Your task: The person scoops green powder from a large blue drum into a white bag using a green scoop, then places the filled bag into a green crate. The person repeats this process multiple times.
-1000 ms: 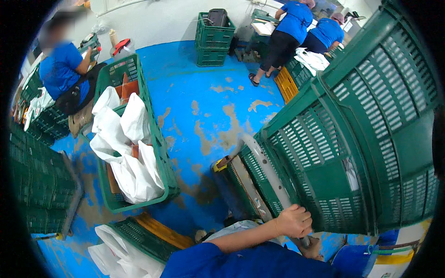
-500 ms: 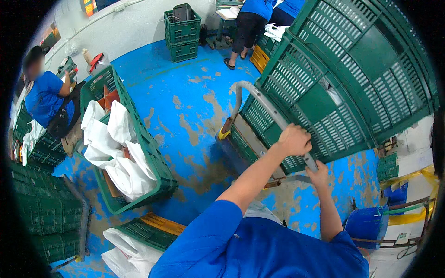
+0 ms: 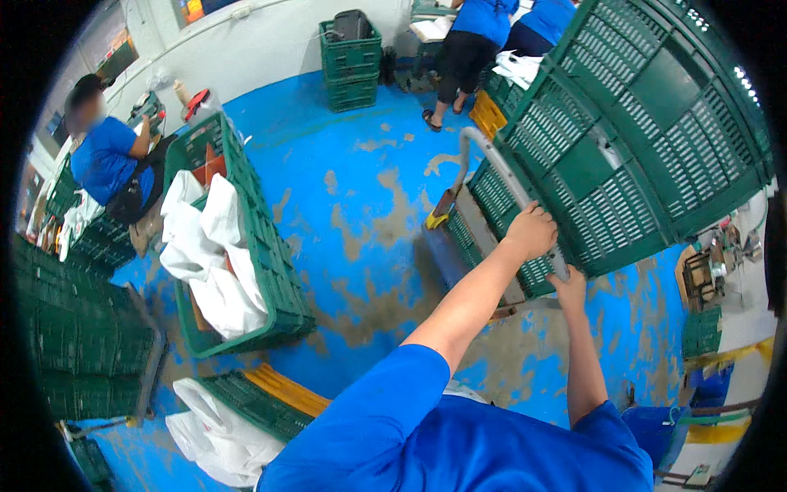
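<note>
I note left hand (image 3: 533, 232) wrapped around grey handle (image 3: 511, 180); right hand (image 3: 569, 290) curled on same handle, just beside. Stacked green crates (image 3: 584, 172) beyond grip.

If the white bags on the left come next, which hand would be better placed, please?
Probably the left hand: it's nearer the white bags, though it and the right hand hold the handle.

Blue floor (image 3: 385, 279), worn in patches: beneath your left hand (image 3: 533, 232) | trolley (image 3: 507, 174) loaded with a crate stack (image 3: 611, 184): touching that hand | green crates (image 3: 275, 271) holding white bags (image 3: 190, 234): left of it | two stacked crates (image 3: 351, 72): far ahead of it
</note>
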`<action>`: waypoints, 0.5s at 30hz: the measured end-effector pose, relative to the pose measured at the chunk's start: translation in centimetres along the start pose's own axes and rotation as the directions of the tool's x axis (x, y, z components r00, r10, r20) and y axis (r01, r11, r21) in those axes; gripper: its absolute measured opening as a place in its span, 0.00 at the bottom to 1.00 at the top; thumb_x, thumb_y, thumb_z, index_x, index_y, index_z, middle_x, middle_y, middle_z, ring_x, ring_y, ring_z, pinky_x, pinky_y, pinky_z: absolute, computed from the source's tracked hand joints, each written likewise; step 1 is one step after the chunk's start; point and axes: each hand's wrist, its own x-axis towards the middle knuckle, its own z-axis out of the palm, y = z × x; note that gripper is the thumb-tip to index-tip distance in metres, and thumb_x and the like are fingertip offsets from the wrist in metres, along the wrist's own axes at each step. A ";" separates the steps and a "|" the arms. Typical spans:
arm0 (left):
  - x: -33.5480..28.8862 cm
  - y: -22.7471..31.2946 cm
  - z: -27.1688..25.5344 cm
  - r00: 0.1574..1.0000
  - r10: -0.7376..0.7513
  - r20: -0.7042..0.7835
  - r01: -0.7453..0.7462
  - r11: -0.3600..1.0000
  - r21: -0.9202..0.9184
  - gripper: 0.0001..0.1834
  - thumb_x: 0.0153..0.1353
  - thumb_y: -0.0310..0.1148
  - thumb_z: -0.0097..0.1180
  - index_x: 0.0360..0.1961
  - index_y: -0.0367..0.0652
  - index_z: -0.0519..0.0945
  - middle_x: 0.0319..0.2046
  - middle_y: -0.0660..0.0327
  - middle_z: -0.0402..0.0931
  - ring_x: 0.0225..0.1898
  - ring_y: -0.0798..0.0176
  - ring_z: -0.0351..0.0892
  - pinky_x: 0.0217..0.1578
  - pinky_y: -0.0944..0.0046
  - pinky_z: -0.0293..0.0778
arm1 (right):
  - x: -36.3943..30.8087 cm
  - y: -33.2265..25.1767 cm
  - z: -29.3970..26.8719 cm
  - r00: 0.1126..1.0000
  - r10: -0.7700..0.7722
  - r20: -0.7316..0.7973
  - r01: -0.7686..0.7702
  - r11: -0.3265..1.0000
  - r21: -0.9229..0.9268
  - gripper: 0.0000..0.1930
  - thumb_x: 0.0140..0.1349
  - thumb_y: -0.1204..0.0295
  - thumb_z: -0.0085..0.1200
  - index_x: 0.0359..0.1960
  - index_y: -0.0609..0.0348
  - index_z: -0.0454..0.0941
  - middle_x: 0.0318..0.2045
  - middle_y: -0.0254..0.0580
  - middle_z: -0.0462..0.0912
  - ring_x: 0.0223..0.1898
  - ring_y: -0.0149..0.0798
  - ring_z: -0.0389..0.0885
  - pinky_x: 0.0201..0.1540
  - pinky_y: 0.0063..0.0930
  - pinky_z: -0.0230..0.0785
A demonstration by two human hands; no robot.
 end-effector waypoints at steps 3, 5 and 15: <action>-3.0 1.0 0.4 0.930 0.056 -0.363 -0.079 0.996 -0.049 0.13 0.55 0.38 0.50 0.38 0.43 0.75 0.44 0.56 0.72 0.48 0.54 0.70 0.53 0.51 0.62 | 1.4 0.9 -0.2 0.999 0.024 -0.029 -0.024 1.000 -0.010 0.24 0.42 0.62 0.60 0.38 0.68 0.76 0.31 0.59 0.79 0.34 0.55 0.78 0.38 0.39 0.68; -8.3 1.4 0.8 0.976 -0.112 -0.185 0.072 0.975 -0.213 0.14 0.55 0.36 0.51 0.41 0.41 0.72 0.45 0.54 0.69 0.49 0.50 0.68 0.50 0.51 0.64 | 2.2 2.1 -0.3 0.996 0.032 -0.079 -0.033 0.999 -0.015 0.25 0.42 0.62 0.60 0.40 0.68 0.76 0.32 0.59 0.79 0.36 0.54 0.78 0.39 0.39 0.68; -41.6 10.3 3.7 0.085 -0.991 0.103 0.956 0.110 0.272 0.14 0.51 0.30 0.50 0.41 0.45 0.74 0.46 0.53 0.68 0.49 0.48 0.67 0.43 0.50 0.68 | 13.4 16.0 -5.7 0.963 -0.169 -0.208 0.170 0.985 -0.014 0.26 0.47 0.66 0.57 0.47 0.70 0.73 0.31 0.47 0.79 0.22 0.39 0.72 0.25 0.31 0.65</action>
